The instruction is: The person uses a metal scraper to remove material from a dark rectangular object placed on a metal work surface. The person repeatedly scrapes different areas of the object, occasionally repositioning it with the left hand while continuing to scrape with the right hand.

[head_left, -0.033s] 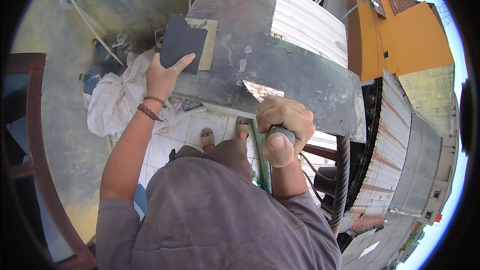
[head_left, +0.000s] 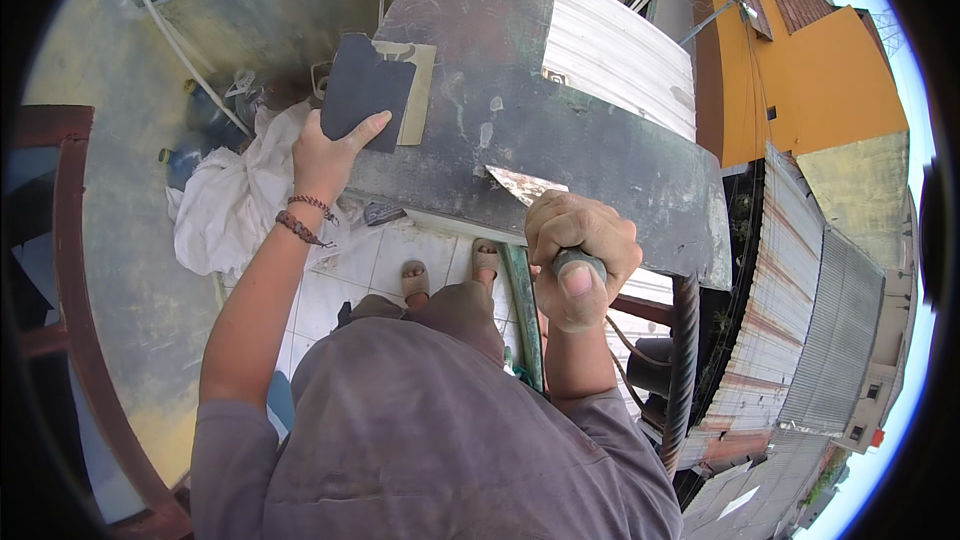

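Note:
My left hand (head_left: pixel 328 152) grips the lower edge of a dark grey sheet like sandpaper (head_left: pixel 366 90), thumb on top and the other fingers mostly hidden behind it. A beige piece (head_left: pixel 417 100) shows beside and under the sheet, over the weathered dark ledge (head_left: pixel 600 135). My right hand (head_left: pixel 583 250) is closed in a fist round the dark, round-ended handle of a scraper. The scraper blade (head_left: pixel 522 183), pale with brownish stains, sticks out from the fist over the ledge's near edge. Whether it touches the surface I cannot tell.
A crumpled white sack (head_left: pixel 235 205) lies left of the ledge, near bottles (head_left: pixel 180 162). A green-edged rail (head_left: pixel 524 315) runs below my right hand. A twisted dark post (head_left: pixel 684 360) stands farther right. Corrugated roofs (head_left: pixel 770 310) lie below and beyond.
My right hand has shifted slightly to the right with the scraper. My left hand and the dark sheet have hardly moved.

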Available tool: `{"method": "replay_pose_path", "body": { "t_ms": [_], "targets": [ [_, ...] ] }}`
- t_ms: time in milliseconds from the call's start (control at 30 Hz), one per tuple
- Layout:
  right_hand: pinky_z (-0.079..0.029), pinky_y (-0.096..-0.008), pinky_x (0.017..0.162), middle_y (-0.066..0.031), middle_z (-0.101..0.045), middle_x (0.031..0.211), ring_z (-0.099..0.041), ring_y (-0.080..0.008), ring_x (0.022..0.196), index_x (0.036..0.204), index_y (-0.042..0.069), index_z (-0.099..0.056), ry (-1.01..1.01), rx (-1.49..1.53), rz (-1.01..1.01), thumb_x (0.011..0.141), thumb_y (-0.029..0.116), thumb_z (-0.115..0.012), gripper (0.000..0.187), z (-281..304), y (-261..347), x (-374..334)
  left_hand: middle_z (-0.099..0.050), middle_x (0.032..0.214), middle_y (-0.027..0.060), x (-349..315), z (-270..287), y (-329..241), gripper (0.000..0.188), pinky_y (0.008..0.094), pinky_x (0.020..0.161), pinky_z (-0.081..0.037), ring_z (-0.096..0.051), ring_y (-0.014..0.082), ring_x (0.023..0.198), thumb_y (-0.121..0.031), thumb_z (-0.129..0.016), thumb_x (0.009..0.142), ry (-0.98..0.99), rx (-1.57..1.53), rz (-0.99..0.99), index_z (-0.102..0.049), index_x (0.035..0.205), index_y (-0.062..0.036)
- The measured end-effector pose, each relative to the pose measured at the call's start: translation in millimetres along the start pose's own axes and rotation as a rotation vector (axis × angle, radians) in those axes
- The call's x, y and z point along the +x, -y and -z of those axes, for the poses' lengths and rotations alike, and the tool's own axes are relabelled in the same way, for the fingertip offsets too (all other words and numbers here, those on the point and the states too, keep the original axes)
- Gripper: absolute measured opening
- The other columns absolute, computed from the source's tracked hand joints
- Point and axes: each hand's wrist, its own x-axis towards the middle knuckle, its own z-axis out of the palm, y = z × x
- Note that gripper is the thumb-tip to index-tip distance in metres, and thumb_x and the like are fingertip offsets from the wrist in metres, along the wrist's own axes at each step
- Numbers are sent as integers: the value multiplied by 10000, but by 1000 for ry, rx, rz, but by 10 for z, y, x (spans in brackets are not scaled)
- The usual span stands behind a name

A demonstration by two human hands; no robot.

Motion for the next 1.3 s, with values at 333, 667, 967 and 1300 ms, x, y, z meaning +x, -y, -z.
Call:
{"method": "replay_pose_path", "body": {
  "t_ms": [333, 667, 967, 1300],
  "targets": [
    [-392, -315, 421, -57, -556, 577, -527, -187, 466, 643, 52, -574, 164, -54, 179, 812, 330, -677, 342, -45, -245, -12, -747, 1045, 151, 116, -57, 82, 744, 359, 892, -552, -723, 245, 977, -605, -869, 723, -16, -101, -49, -674, 1082, 17],
    [-378, -311, 433, -20, -532, 569, -509, -185, 471, 663, 76, -566, 97, 8, 91, 803, 303, -678, 289, -168, -59, 105, -722, 1088, 118, 22, -3, 2, 658, 315, 903, -517, -680, 187, 984, -501, -875, 777, -18, -72, -6, -692, 1121, 29],
    [-378, -312, 434, -41, -529, 596, -502, -199, 479, 667, 72, -565, 220, 104, 134, 757, 357, -692, 325, -192, 16, -44, -715, 1114, 126, -18, 13, 11, 674, 318, 911, -515, -676, 195, 1011, -515, -865, 782, -3, -59, 1, -686, 1128, 35],
    [-424, -333, 443, -62, -516, 554, -508, -202, 470, 678, 17, -562, 153, 56, 225, 921, 437, -618, 488, -197, 241, 107, -715, 1128, 118, 36, 7, 1, 646, 318, 922, -507, -676, 198, 1022, -480, -858, 803, -11, -61, -14, -683, 1167, 24]
  ]
}}
